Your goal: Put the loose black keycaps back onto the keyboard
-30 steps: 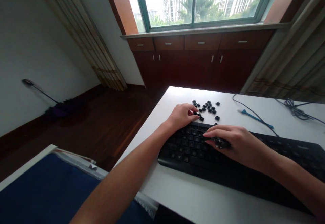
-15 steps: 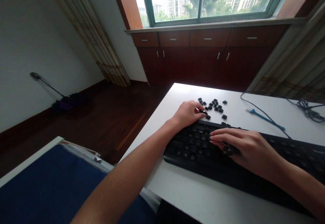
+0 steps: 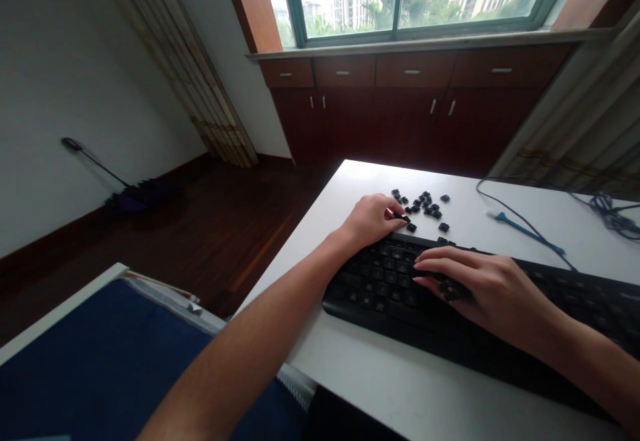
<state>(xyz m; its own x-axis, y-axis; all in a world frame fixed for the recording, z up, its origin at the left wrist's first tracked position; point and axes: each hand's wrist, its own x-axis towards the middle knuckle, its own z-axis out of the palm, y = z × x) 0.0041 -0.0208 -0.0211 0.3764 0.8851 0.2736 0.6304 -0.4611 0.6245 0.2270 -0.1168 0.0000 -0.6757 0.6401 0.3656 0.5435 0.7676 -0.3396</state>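
A person's two bare hands are working at a white tabletop [image 3: 345, 367], seen from above. A black keyboard [image 3: 363, 311] is lying at a slant across it, running off toward the right edge of the view.

The left hand [image 3: 371, 219] is resting just beyond the keyboard's left part. Its thumb and index finger are closing almost together, pinching a small black piece [image 3: 402, 217]. More black pieces [image 3: 427, 203] are lying scattered just beyond and to the right of these fingers, some bunching together, a few sitting apart.

The right hand [image 3: 483, 277] is reaching in over the middle of the keyboard, its fingers curling around a dark object [image 3: 449, 289] with shiny spots. The tips of its thumb and index finger are standing slightly apart; the hand is hiding most of the object, so its kind cannot be told, nor whether it is touching the keys.

Farther right on the tabletop, a slim blue tool [image 3: 527, 229] is lying beyond the keyboard, a thin cable [image 3: 505, 204] passing by its near end. A cord bundle [image 3: 613, 213] is lying near the right edge.

Beyond the tabletop, a reddish-brown cabinet [image 3: 385, 117] is standing under a window [image 3: 420, 1]. Blue cloth [image 3: 95, 361] is filling the lower left corner.
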